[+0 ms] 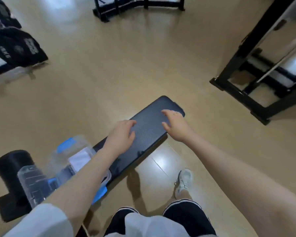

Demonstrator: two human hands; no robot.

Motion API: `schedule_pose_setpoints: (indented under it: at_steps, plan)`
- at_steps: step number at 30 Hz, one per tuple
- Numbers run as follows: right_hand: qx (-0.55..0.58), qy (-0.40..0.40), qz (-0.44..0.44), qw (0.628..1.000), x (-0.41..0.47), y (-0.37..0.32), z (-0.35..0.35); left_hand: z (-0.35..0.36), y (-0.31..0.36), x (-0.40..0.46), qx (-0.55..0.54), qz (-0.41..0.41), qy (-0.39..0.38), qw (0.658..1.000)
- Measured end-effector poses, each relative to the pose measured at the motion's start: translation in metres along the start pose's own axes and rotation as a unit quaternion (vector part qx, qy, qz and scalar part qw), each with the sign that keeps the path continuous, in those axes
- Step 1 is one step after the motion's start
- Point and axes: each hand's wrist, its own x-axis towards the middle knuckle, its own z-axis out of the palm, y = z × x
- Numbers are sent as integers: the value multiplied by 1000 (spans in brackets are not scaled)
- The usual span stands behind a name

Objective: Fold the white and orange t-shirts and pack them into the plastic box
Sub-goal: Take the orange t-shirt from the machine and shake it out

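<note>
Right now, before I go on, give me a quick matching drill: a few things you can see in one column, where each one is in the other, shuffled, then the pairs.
Things:
1. plastic box
2. left hand
3. white sneaker
4. black clothes

Places:
A. on the floor, right of the bench
B. far left, piled on a rack
C. on the near end of the bench
D. over the middle of the bench, fingers spread

Pairs: 1-C, 2-D, 3-A, 4-B

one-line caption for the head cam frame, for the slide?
Both hands, left and right, hover open over a dark padded bench; clear plastic box sits beside.
</note>
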Motion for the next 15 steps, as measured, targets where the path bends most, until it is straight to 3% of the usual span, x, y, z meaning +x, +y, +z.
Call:
schedule_pose_setpoints:
  at_steps: [6,15]
  plan:
    - [18,53,84,995,-13,135,-85,44,132,97,-21,88,-33,995]
    - [19,100,148,984,-3,335,-236,112,346,252,-75,155,-11,985]
